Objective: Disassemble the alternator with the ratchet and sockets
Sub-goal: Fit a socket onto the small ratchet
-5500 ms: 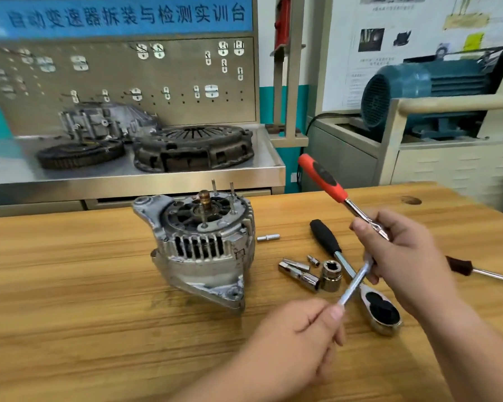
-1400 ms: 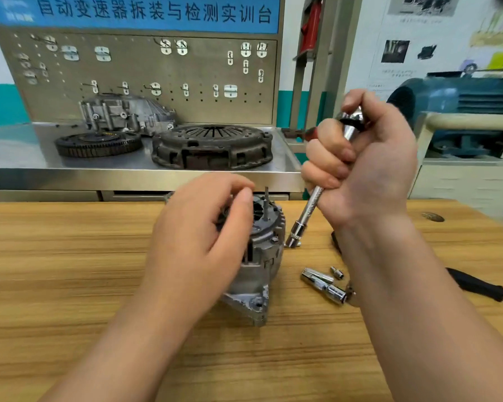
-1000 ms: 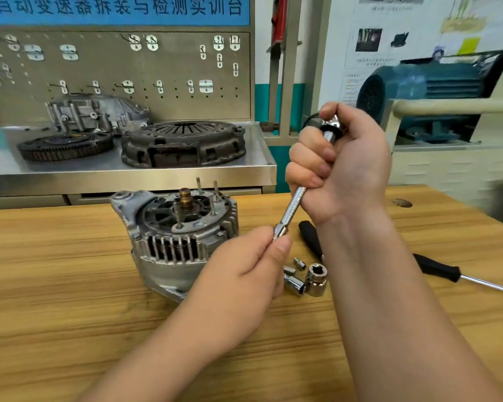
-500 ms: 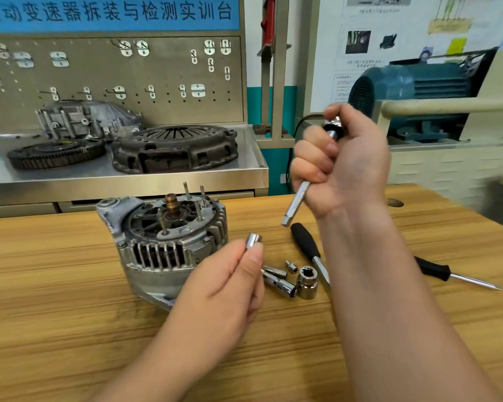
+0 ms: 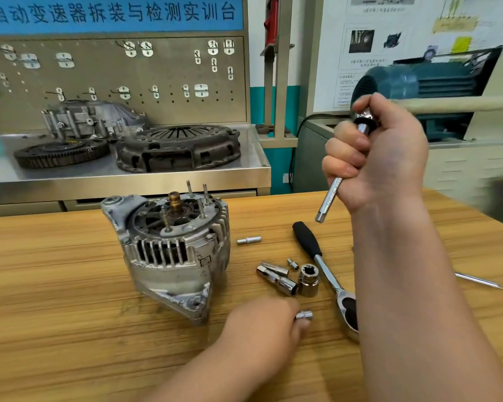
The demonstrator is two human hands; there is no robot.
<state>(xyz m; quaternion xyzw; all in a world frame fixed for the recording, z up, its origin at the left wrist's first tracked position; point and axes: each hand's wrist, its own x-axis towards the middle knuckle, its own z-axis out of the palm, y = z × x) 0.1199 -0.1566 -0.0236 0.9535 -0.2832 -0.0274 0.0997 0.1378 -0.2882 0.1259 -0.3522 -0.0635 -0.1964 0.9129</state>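
The silver alternator (image 5: pixel 172 253) stands on the wooden table (image 5: pixel 55 300), its brass shaft and several studs pointing up. My right hand (image 5: pixel 381 158) grips a ratchet with a bare extension bar (image 5: pixel 328 198), held up in the air right of the alternator, its tip pointing down-left. My left hand (image 5: pixel 262 329) is low at the table in front of the alternator and pinches a small chrome socket (image 5: pixel 304 315). A second ratchet (image 5: pixel 328 274) with a black handle lies on the table under my right forearm.
Loose sockets lie between alternator and ratchet: a large one (image 5: pixel 309 280), an adapter pair (image 5: pixel 276 277), a tiny bit (image 5: pixel 292 264) and a long one (image 5: pixel 249 240). A screwdriver tip (image 5: pixel 476 281) shows at the right. Behind, a steel bench holds a clutch plate (image 5: pixel 180 146).
The small socket has come off the extension bar's tip. My left hand has carried it down to the table near the other sockets. My right hand stays raised with the bare bar.
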